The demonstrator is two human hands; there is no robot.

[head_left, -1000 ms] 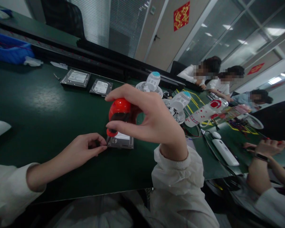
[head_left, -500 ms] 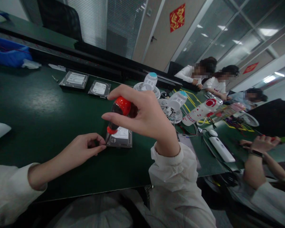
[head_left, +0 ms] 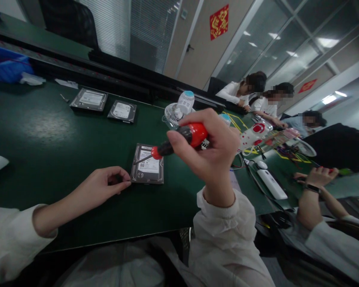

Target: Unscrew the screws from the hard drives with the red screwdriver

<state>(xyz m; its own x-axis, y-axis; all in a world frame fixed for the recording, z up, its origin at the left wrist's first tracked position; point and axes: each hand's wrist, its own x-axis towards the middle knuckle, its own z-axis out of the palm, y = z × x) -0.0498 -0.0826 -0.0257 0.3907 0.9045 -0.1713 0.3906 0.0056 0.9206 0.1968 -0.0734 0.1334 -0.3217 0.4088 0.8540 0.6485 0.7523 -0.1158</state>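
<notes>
My right hand (head_left: 211, 149) is closed around a red and black screwdriver (head_left: 179, 141), held tilted above the table with its tip pointing down-left over a hard drive (head_left: 147, 169). The drive lies flat on the dark green table (head_left: 48, 131), label side up. My left hand (head_left: 106, 187) rests on the table just left of the drive, fingers pinched together at its near-left corner; what they pinch is too small to make out.
Two more hard drives (head_left: 89, 99) (head_left: 122, 111) lie further back. Small white fans (head_left: 179, 109) stand behind my right hand. A white device (head_left: 272, 184) and cables lie at right, by a co-worker's hand (head_left: 315, 177). Other people sit at the far end.
My right hand lifted the screwdriver off the drive's corner and swung it right, tilting it nearly level. The left hand stayed put at the drive's corner.
</notes>
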